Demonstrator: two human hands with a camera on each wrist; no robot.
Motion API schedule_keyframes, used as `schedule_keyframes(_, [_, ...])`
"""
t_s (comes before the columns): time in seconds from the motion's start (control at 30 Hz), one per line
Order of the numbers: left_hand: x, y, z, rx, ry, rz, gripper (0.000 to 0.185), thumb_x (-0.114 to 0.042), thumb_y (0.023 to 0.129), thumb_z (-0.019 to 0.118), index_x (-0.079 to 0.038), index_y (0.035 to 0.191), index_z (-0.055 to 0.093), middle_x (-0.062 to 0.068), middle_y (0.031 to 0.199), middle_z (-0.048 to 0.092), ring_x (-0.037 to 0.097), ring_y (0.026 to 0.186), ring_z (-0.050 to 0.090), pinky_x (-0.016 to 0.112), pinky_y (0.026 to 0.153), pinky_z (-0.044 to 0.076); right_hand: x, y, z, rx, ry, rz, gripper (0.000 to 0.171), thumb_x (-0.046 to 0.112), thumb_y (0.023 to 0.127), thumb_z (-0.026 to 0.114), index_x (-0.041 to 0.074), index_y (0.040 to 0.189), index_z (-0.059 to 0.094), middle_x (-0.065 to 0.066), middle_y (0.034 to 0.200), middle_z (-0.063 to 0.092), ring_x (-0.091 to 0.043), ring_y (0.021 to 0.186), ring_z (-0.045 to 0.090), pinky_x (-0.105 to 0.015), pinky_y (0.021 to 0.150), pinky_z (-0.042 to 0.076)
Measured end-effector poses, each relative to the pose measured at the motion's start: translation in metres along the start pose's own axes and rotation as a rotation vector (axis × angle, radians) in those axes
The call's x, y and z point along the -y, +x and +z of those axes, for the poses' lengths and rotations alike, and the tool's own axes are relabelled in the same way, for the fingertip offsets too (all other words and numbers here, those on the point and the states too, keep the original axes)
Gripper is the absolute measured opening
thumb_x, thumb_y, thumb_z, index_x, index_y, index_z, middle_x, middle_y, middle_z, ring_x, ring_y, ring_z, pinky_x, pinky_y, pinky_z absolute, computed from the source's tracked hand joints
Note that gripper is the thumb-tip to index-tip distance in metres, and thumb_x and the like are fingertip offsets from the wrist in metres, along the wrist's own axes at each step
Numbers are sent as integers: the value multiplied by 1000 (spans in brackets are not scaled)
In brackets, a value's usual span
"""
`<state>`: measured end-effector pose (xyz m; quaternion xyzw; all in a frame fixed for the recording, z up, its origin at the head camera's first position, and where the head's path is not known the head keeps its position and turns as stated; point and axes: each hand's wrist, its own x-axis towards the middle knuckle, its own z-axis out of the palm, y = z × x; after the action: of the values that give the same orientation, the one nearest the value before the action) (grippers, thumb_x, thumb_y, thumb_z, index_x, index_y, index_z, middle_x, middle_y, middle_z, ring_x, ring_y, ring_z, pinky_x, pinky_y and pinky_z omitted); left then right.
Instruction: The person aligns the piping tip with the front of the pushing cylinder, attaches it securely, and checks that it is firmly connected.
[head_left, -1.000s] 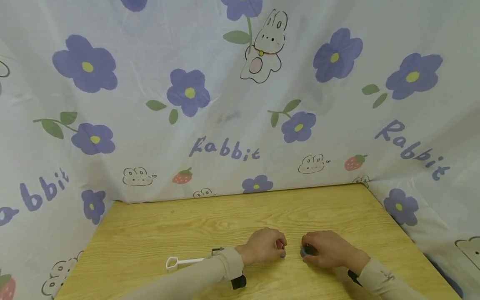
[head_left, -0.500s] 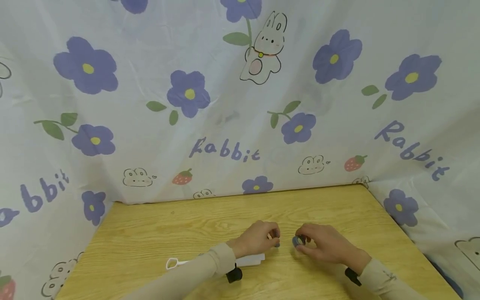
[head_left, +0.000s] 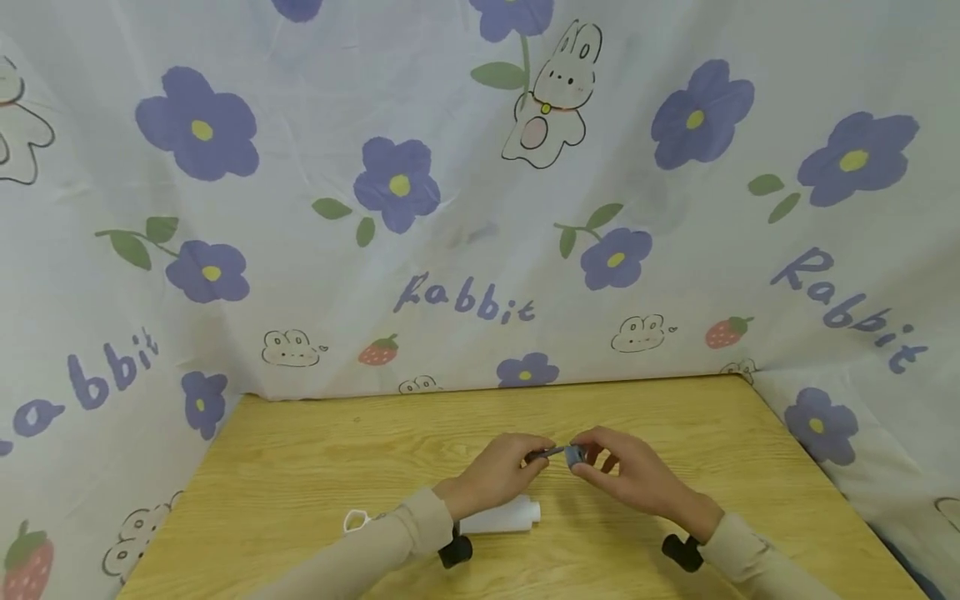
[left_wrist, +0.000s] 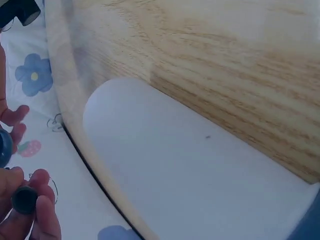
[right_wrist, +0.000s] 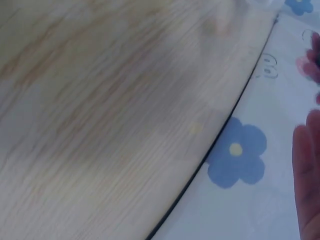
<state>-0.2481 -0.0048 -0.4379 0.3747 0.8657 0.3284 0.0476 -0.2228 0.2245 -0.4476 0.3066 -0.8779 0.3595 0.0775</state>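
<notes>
1. A white cloth backdrop (head_left: 450, 208) fills the upper part of the head view and wraps both sides. It is printed with purple flowers, strawberries and cartoon rabbits, and the word "Rabbit" reads in purple script in several places.
2. A light wooden tabletop (head_left: 300, 467) sits below it, with grain running side to side.
3. A white plastic bottle (head_left: 501, 517) lies on its side on the tabletop, just beneath the left wrist. The left wrist view shows it as a large blurred white curve; the head view shows its whole shape. Whether anything is inside cannot be told.
4. The left hand (head_left: 495, 472) is raised above the tabletop, its fingertips pinching a small dark stick-like piece (head_left: 543, 454). The left wrist view shows its round dark end (left_wrist: 24, 198) between the fingers.
5. The right hand (head_left: 626, 475) meets it at centre, fingers pinching a small blue-grey cap (head_left: 574, 455) that touches the dark piece.
6. A small white loop (head_left: 355, 521) lies near the left sleeve.
</notes>
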Motion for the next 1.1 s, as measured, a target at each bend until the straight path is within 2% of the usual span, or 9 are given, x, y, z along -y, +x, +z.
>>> schedule_keyframes(0.13, [-4,-2,-2,-31,-32,29,20,-19,91,52,-15,109,60,-5,92,64,-4,71,54,13,60,44,2,2,7,-47,17,11,29,36,86,58,27,113,54,14,95,58,-2,78,56,-21,59,48])
schedule_keyframes(0.23, [-6,-4,-2,-50,-62,35,18,-22,91,52,-18,106,61,-5,97,60,-2,76,54,13,64,45,15,2,6,-22,99,52,29,30,87,57,22,115,54,7,100,60,-3,79,57,-23,61,49])
schedule_keyframes(0.4, [-10,-4,-1,-58,-103,36,19,-26,90,53,-18,103,65,-6,91,54,2,76,51,14,65,45,14,2,13,10,157,70,27,26,88,56,23,115,54,6,101,60,-7,81,58,-25,61,49])
schedule_keyframes(0.5, [-11,-4,0,-43,-165,9,18,-24,89,55,-16,101,66,-6,91,57,4,78,53,15,66,46,9,3,17,22,160,72,25,29,89,55,27,114,54,8,100,60,-7,83,58,-25,61,48])
schedule_keyframes(0.73, [-16,-8,3,-20,-342,-142,25,-16,86,60,-14,111,58,-3,98,59,5,80,57,17,68,48,35,7,7,16,187,90,26,23,89,55,16,114,56,1,100,61,-12,84,58,-27,63,49])
schedule_keyframes(0.83, [-19,-8,3,-24,-454,-180,27,-10,86,57,-13,113,56,0,99,58,12,84,59,22,69,49,43,8,2,11,187,101,26,22,89,55,15,114,56,2,100,61,-11,84,57,-27,63,48])
schedule_keyframes(0.97, [-19,-8,3,-59,-574,-184,22,-9,89,52,-13,110,57,3,98,60,18,83,60,25,67,51,45,7,0,2,184,95,26,22,88,58,14,112,57,2,98,61,-11,84,57,-26,63,48])
schedule_keyframes(1.1, [-20,-10,5,-117,-587,-176,15,-17,89,56,-13,103,59,5,96,60,11,78,59,23,64,50,44,6,-1,14,195,59,25,21,88,57,13,112,57,1,97,62,-11,84,57,-27,63,48])
